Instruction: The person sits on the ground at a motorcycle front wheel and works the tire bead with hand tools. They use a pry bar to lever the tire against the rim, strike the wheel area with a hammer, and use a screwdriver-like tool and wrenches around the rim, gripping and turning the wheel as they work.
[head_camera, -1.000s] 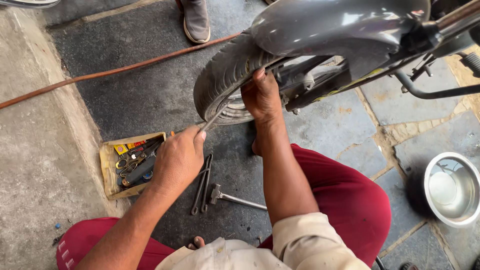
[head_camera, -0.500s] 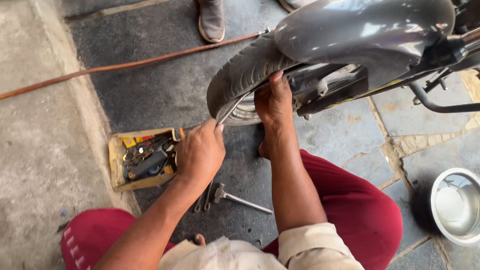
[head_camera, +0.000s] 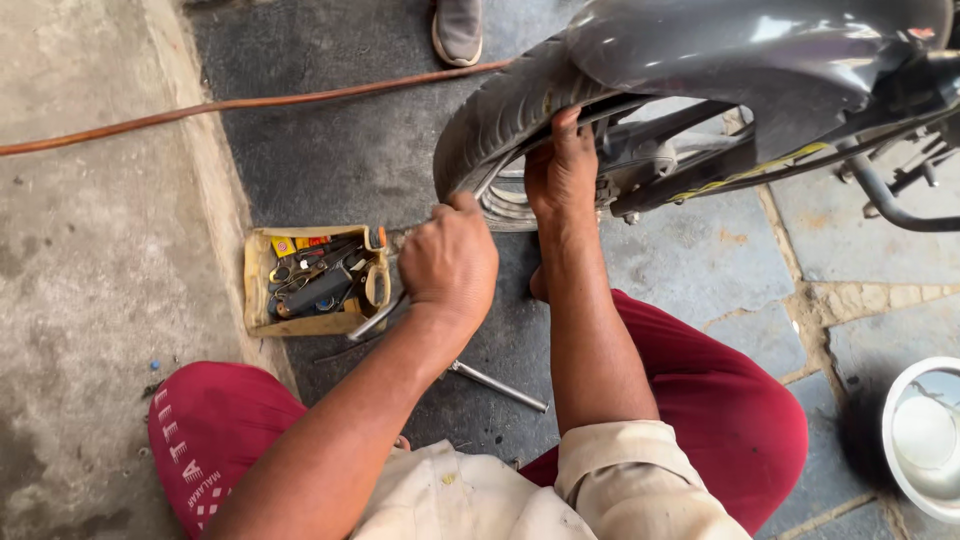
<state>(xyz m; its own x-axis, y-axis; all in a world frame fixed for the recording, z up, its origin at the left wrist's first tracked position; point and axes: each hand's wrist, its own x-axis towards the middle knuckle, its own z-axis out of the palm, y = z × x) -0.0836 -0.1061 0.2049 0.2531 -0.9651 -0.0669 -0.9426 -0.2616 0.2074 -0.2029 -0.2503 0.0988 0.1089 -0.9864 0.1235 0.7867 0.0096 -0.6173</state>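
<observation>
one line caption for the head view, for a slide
Left hand levers a tyre iron against the motorcycle tyre; right hand grips it.

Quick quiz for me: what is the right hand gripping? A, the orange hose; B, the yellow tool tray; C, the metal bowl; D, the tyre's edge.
D: the right hand is clamped on the edge of the tyre, while the left hand holds a metal lever against it; the tray, bowl and hose all lie untouched.
</observation>
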